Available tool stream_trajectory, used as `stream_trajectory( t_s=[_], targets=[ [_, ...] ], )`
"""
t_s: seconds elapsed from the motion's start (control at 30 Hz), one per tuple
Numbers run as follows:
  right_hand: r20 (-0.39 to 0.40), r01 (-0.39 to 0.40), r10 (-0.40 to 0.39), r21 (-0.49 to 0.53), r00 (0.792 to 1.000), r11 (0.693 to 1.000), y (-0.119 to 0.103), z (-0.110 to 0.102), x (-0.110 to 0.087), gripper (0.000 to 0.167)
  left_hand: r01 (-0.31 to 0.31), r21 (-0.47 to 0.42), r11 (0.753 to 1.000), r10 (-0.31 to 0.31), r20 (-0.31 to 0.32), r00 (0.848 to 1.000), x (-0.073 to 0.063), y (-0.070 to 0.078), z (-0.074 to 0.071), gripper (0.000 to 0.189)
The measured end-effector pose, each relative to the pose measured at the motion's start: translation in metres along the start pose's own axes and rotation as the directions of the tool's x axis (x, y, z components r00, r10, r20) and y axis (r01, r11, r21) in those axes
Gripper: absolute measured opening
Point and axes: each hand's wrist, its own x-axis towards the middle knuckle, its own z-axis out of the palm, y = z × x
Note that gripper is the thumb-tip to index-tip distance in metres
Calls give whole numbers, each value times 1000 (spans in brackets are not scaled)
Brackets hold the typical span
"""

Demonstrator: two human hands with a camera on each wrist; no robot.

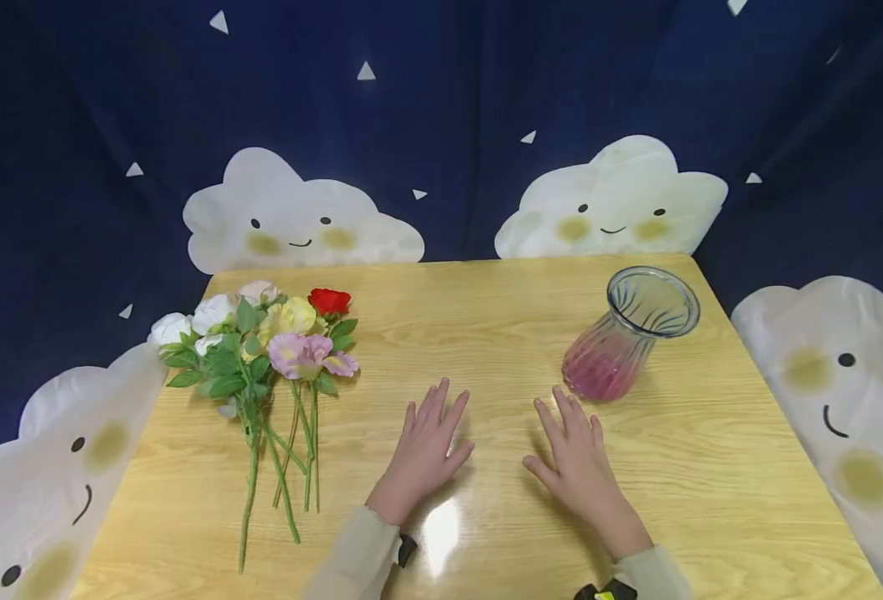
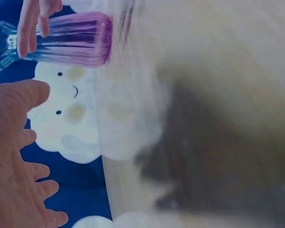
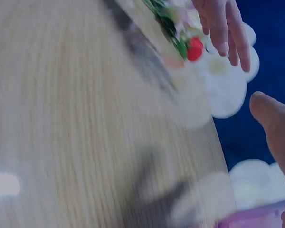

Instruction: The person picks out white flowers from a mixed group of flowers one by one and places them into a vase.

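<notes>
My left hand (image 1: 424,446) hovers over the middle of the table with fingers spread and nothing in it. To its right my right hand (image 1: 578,462) is held the same way, palm down, also holding nothing. Just beyond the right fingertips stands a ribbed glass vase (image 1: 612,354), pink at the base and bluish clear at its flared rim. Artificial flowers lie in a bunch on the left: white blooms (image 1: 212,314), a yellow one (image 1: 291,317), a red rose (image 1: 329,302) and a pale purple flower (image 1: 302,354), their green stems (image 1: 249,492) pointing toward me.
The light wood table (image 1: 449,321) has its far edge against a dark blue curtain (image 1: 449,100) printed with white smiling clouds and small triangles. A bright light reflection (image 1: 439,533) shows on the tabletop between the forearms.
</notes>
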Motion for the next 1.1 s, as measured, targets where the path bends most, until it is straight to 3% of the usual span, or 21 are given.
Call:
stream_trajectory(
  t_s=[0.17,0.27,0.33,0.43,0.53,0.63,0.73,0.8,0.9,1.1],
  targets=[
    [-184,-33,50,93,982,995,30,-10,-5,85,-38,-113,993,43,38,998,44,12,-2,72],
    [-240,-64,113,203,964,977,48,-12,-9,89,-74,-178,981,84,52,995,72,24,-3,76],
    [-231,-102,182,320,956,942,59,-14,-11,89,-91,-218,972,106,58,993,88,33,-2,78],
    [-186,-171,305,518,934,838,70,-21,-9,97,-95,-283,954,116,60,991,110,45,-1,81],
    [-196,-180,383,636,903,750,74,-32,0,98,-91,-367,926,117,49,992,129,58,1,83],
    [-218,-178,424,675,879,716,80,-45,13,95,-82,-466,881,112,37,993,146,71,3,86],
    [-195,-196,447,699,873,688,92,-52,24,94,-60,-546,835,97,39,995,160,82,6,89],
    [-176,-204,450,709,875,675,104,-53,30,95,-43,-592,805,86,44,995,166,89,10,91],
    [-168,-202,434,702,885,683,122,-51,37,94,-45,-643,764,86,33,996,174,96,16,90],
    [-158,-163,356,673,921,721,119,-76,52,82,-157,-699,697,170,-51,984,187,105,23,87]
  ],
)
